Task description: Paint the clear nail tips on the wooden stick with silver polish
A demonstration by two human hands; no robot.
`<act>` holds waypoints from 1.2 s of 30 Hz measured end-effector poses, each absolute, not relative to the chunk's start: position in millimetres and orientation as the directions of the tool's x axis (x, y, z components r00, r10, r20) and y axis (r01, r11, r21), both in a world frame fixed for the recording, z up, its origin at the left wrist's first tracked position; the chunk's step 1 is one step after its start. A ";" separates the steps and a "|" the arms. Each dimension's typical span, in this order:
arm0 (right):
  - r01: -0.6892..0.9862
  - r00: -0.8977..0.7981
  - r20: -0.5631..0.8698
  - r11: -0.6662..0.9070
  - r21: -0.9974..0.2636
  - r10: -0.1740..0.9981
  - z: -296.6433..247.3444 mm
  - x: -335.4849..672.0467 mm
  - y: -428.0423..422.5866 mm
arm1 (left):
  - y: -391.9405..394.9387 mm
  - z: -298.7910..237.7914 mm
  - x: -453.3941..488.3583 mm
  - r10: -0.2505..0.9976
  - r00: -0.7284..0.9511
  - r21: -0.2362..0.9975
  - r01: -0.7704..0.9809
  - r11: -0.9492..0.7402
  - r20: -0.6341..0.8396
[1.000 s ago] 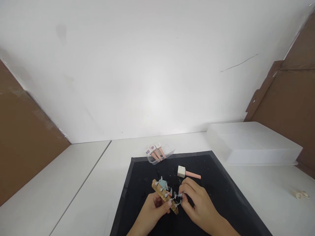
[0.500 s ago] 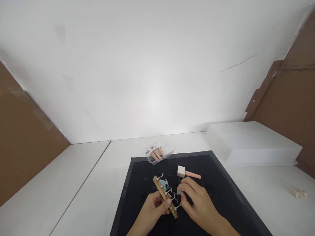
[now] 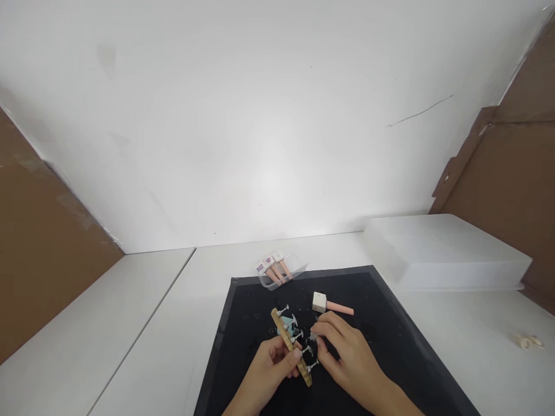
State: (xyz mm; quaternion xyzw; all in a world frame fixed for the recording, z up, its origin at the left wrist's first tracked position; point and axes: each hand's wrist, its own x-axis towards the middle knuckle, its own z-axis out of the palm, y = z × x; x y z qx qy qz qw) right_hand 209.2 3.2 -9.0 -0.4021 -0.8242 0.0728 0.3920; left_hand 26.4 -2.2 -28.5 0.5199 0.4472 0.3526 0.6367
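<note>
My left hand (image 3: 273, 370) is closed round a wooden strip (image 3: 307, 375), tilted over a black mat. A row of several small silver stems (image 3: 298, 336) stands out from the strip, with flared tips. To the right of the stems, my right hand (image 3: 347, 352) pinches a small, clear greyish piece (image 3: 314, 336) between thumb and fingers. It looks like a nail tip, though it is too small to be sure. A light teal thing (image 3: 286, 325) lies partly hidden behind the strip. Beyond my right hand, a bottle with a square white body and a long pink cap (image 3: 333, 306) lies on its side.
A clear tray (image 3: 299, 268) holding similar pink-capped bottles (image 3: 273, 268) sits at the far edge of the black mat (image 3: 243, 294). A white translucent box (image 3: 451, 248) stands at right. Small cream-coloured rings (image 3: 526, 342) lie on the white table. Brown cardboard flanks both sides.
The clear piece in my right hand has shifted slightly left. The strip has turned a little in my left hand, and its stems sit at slightly different angles.
</note>
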 end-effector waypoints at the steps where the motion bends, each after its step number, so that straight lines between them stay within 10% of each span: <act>1: 0.607 -0.370 0.586 0.665 -0.434 0.721 -8.8 209.1 3.3 | -2.2 -28.4 26.3 0.914 0.353 0.978 0.016 0.210 -0.202; 36: 0.536 -0.241 0.612 0.629 -0.563 0.753 1.4 210.8 0.7 | -3.5 -17.1 27.2 0.914 0.302 0.959 0.009 0.283 -0.272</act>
